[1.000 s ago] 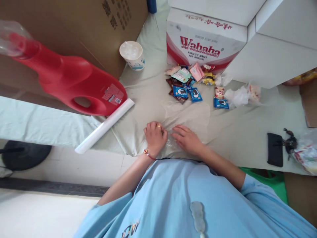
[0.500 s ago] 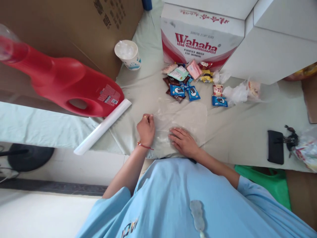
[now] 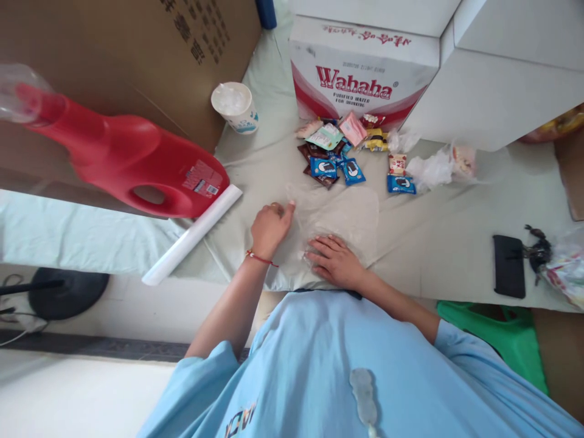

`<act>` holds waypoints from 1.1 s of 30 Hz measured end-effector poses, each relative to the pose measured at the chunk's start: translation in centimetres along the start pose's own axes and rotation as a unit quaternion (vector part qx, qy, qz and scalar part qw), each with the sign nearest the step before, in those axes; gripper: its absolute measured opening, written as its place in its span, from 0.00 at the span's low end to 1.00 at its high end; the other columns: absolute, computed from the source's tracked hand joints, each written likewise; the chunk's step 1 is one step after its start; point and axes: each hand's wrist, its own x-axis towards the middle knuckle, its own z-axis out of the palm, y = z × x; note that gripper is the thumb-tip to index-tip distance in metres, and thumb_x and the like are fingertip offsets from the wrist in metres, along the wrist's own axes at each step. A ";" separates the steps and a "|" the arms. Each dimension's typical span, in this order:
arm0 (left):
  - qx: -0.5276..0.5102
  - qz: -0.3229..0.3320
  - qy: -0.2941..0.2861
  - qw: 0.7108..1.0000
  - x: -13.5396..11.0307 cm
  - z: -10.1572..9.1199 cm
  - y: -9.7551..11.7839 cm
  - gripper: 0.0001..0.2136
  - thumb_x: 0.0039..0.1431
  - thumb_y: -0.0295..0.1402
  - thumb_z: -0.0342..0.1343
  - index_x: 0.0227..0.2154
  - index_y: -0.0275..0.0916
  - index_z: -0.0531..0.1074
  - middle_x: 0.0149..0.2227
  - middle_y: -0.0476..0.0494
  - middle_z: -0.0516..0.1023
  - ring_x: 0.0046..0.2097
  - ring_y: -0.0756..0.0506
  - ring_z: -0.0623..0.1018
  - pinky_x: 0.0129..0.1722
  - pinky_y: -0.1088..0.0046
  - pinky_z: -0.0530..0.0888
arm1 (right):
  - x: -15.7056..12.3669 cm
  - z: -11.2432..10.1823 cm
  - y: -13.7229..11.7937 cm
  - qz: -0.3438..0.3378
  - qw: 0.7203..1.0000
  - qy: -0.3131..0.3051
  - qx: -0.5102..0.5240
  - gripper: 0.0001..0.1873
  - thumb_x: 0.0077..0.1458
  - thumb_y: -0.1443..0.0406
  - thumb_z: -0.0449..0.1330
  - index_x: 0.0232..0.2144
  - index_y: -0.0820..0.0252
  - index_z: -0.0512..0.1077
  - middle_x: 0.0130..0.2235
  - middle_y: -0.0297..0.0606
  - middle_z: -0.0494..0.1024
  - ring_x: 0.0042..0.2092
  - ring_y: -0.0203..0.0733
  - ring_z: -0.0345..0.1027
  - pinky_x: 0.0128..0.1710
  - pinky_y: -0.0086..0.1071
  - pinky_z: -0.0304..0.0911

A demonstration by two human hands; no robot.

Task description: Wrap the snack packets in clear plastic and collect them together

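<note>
A thin clear plastic sheet (image 3: 349, 210) lies on the cloth-covered table in front of me, its outline faint. At its left edge, my left hand (image 3: 270, 230) has the fingers curled in and the thumb stretched along the film, closed on that edge. My right hand (image 3: 336, 261) rests palm down on the nearer part of the sheet, fingers stretched out and slightly apart. Some of the plastic looks crumpled beneath it. Beyond the sheet is a pile of small wrapped snacks (image 3: 329, 167), blue, brown, pink, green and yellow.
A red jug (image 3: 150, 161) lies at left beside a white roll (image 3: 194, 234). Behind stand a paper cup (image 3: 237, 109) and a Wahaba-style water carton (image 3: 365, 79). Crumpled clear plastic (image 3: 431, 173) sits right of the snacks. A black phone (image 3: 509, 267) and keys (image 3: 538, 252) lie far right.
My left hand has turned, and its thumb now reaches further right over the sheet's edge. My right hand stays flat in nearly the same place. The view has shifted slightly.
</note>
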 end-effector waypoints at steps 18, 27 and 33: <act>-0.215 -0.053 -0.078 0.972 -2.9 -1.2 1.0 0.19 0.67 0.54 0.49 0.33 0.42 0.67 0.36 0.42 0.79 0.42 0.41 0.82 0.43 0.63 0.79 | 2.2 -2.2 -4.2 0.068 0.990 -0.090 -0.089 0.26 0.70 0.68 0.53 0.67 0.49 0.69 0.76 0.45 0.55 0.71 0.67 0.55 0.66 0.71 0.56; -0.052 -0.019 -0.044 0.997 -5.6 0.5 -0.5 0.08 0.64 0.36 0.51 0.40 0.40 0.73 0.37 0.42 0.80 0.39 0.42 0.79 0.45 0.64 0.74 | 2.5 -2.2 -4.2 0.082 0.983 -0.131 -0.101 0.28 0.71 0.67 0.48 0.70 0.52 0.64 0.77 0.44 0.51 0.74 0.66 0.48 0.68 0.70 0.52; -0.065 -0.073 -0.065 0.993 -4.4 0.0 -3.7 0.09 0.64 0.39 0.53 0.35 0.41 0.74 0.28 0.47 0.78 0.33 0.44 0.77 0.36 0.68 0.70 | 0.9 -1.0 -2.5 0.066 0.991 -0.101 -0.051 0.30 0.70 0.61 0.57 0.71 0.54 0.62 0.77 0.47 0.50 0.77 0.54 0.43 0.75 0.60 0.41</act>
